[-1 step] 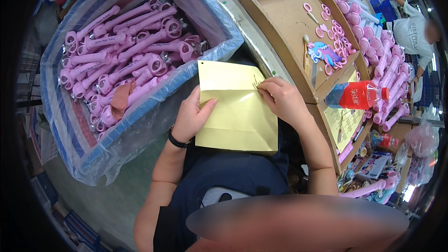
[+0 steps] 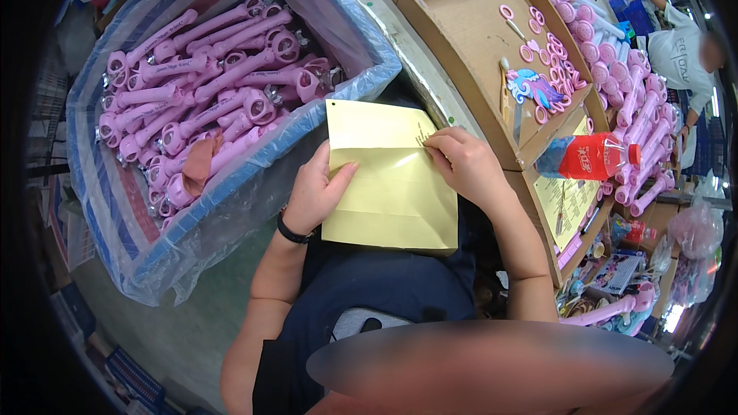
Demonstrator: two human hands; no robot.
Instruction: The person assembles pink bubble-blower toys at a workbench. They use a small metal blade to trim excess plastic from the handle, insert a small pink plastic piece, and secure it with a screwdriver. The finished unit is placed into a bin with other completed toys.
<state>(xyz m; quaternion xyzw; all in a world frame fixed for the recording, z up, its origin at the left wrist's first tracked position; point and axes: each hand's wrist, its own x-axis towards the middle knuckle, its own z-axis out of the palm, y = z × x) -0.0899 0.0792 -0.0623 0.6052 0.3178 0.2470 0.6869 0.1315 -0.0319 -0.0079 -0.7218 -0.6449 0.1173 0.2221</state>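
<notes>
A yellow sheet of paper point(image 2: 384, 192) with fold creases across it is held up over my lap, a small dark hole or dot near its upper left corner. My left hand point(image 2: 317, 192) grips its left edge, thumb flat on the face and the other fingers behind. On the sheet's right side my right hand point(image 2: 461, 157) pinches the edge between thumb and bent fingers, beside a few lines of print. A black band point(image 2: 294, 232) circles my left wrist.
At left stands a plastic-lined, striped bin point(image 2: 350, 88) heaped with pink wands point(image 2: 207, 111) and a brownish scrap point(image 2: 202, 161). A cardboard tray point(image 2: 461, 23) at right holds pink rings point(image 2: 565, 65). Beyond are a red-labelled bottle point(image 2: 588, 157), more pink wands point(image 2: 646, 131) and another person point(image 2: 676, 54).
</notes>
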